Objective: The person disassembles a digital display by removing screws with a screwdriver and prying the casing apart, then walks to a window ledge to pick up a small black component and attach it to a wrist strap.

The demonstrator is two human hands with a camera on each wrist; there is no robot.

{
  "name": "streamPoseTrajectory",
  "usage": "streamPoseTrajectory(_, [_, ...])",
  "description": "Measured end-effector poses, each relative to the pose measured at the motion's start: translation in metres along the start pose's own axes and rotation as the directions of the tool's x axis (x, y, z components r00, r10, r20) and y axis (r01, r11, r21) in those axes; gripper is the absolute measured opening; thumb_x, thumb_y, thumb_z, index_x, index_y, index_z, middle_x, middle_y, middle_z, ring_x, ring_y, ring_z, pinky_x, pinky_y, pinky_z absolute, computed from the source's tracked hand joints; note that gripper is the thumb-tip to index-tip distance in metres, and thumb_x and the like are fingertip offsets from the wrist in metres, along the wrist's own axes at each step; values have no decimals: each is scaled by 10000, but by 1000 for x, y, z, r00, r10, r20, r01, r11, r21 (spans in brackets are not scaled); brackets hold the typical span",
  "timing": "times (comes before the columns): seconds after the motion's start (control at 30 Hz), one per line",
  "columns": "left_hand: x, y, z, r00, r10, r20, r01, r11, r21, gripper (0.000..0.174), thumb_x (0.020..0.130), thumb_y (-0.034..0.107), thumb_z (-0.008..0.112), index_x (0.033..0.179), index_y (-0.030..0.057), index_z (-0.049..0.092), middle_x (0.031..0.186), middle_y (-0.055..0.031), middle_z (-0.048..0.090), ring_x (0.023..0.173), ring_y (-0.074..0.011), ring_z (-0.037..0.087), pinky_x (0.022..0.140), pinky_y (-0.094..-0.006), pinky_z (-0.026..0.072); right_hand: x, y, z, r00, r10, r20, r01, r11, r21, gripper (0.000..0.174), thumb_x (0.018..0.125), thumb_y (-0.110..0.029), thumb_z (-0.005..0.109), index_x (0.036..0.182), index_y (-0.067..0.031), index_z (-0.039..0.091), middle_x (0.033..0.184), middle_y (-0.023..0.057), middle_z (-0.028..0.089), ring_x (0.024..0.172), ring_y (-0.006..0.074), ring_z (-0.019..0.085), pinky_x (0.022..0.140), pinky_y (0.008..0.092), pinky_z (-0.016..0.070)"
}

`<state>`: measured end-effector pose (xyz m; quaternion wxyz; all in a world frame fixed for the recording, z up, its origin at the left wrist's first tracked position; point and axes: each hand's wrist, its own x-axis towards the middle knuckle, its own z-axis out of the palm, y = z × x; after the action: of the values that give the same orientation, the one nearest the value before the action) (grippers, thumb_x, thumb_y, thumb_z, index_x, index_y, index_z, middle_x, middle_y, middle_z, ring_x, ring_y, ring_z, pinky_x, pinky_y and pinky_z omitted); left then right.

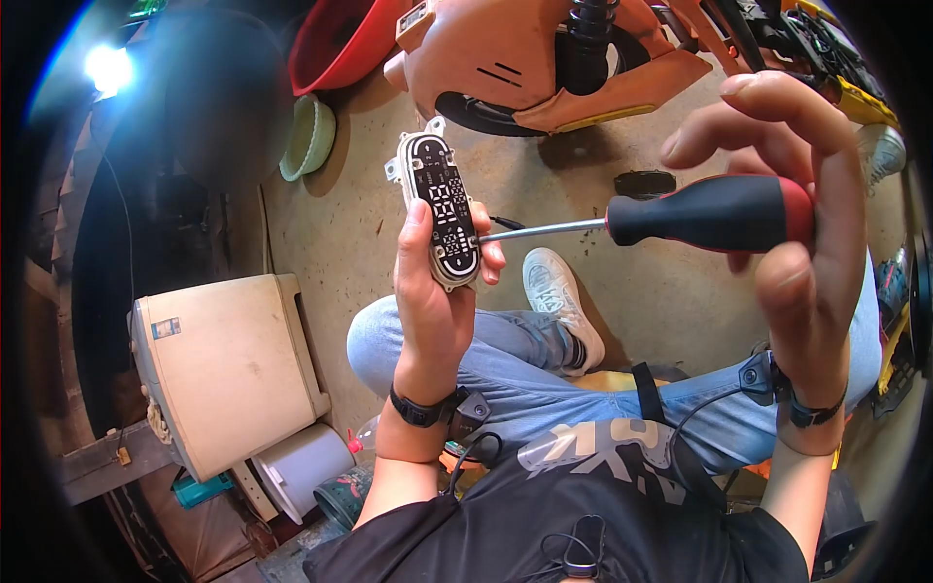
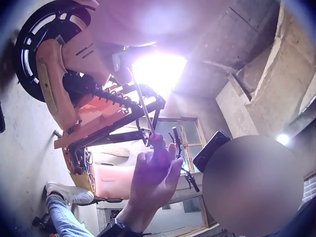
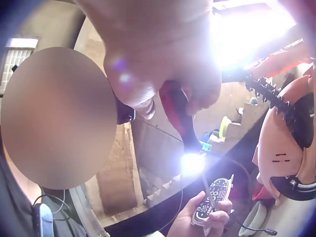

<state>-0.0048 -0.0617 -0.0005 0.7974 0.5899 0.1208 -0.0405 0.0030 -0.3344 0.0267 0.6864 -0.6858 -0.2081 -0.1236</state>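
Observation:
My left hand (image 1: 432, 301) grips a long oval digital display panel (image 1: 442, 209) with a white rim, mounting tabs and lit-looking white digits. The thumb lies along its left edge, with fingertips showing at the right edge. My right hand (image 1: 838, 223) holds a screwdriver (image 1: 705, 212) by the end of its black and red handle, thumb below and fingers bent above. The screwdriver's metal shaft runs left, its tip right at the panel's lower right edge. In the right wrist view, the left hand (image 3: 185, 220) holds the panel (image 3: 213, 197) below the handle.
An orange scooter body (image 1: 505, 68) with a wheel stands ahead. On the floor lies a dark oval piece (image 1: 644, 184). A red basin (image 1: 335, 44) and pale green basket (image 1: 309, 139) are at the upper left. A beige box-like appliance (image 1: 228, 360) stands left, beside a white bucket (image 1: 303, 471).

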Motion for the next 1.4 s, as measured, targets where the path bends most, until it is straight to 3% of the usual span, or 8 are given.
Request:
streamPoseTrajectory(0.07, [0,0,-1,1000,-3,-8,3,1000,4,408,1054,418,417,1219,57,511,922,-110,644,636,-174,625,505,-246,481,-3,-6,-3,970,243,-16,-242,969,50,718,867,-398,671,1413,-34,381,1104,152,591,814,121,579,741,254,465])
streamPoseTrajectory(0.2, [1,1,-5,998,2,55,0,1000,-29,411,1060,421,416,1117,40,562,936,-99,659,686,-177,666,562,-275,520,5,-14,12,966,249,-62,-256,955,-152,828,866,-573,687,1415,-36,378,1103,153,594,804,120,579,735,253,468])
streamPoseTrajectory(0.4, [0,0,-5,998,1,56,0,1000,-21,403,1063,414,413,1109,41,560,932,-101,657,687,-176,665,561,-274,521,1,2,1,999,-51,8,52,988,-145,727,908,-480,645,1414,-31,378,1113,156,608,798,108,569,723,243,465])
streamPoseTrajectory(0.57, [1,0,-5,998,-4,59,6,999,-35,400,1065,411,409,1109,42,557,931,-102,658,686,-177,665,562,-274,522,3,-17,1,946,323,-20,-322,935,-145,739,900,-479,632,1424,-27,371,1176,168,573,881,128,535,772,265,460])
streamPoseTrajectory(0.67, [1,1,-4,998,3,62,0,999,-40,401,1066,411,407,1114,41,555,933,-103,659,687,-177,666,563,-275,524,2,1,5,998,0,-57,-9,987,-158,746,897,-471,631,1429,-20,366,1170,166,575,862,124,522,771,268,457])
streamPoseTrajectory(1.1, [0,1,-4,999,-4,53,5,1000,-30,407,1065,416,407,1125,42,554,939,-102,661,689,-175,667,564,-275,524,5,-13,0,976,216,-36,-218,945,-244,822,909,-557,657,1436,2,364,1124,159,598,875,134,589,757,219,455])
streamPoseTrajectory(1.2, [0,1,-3,998,-7,57,9,999,-33,410,1065,416,406,1111,39,561,938,-100,661,690,-175,667,565,-275,524,7,0,12,991,-73,-113,44,970,-239,811,910,-517,672,1443,6,354,1136,161,593,904,144,600,756,223,461])
streamPoseTrajectory(1.4, [0,0,-2,999,-6,35,6,1000,-13,406,1061,418,406,1132,45,549,934,-111,655,675,-179,650,539,-265,506,3,5,-3,1000,25,-9,-25,994,-102,823,905,-536,651,1450,0,345,1156,160,587,1002,169,576,885,293,448])
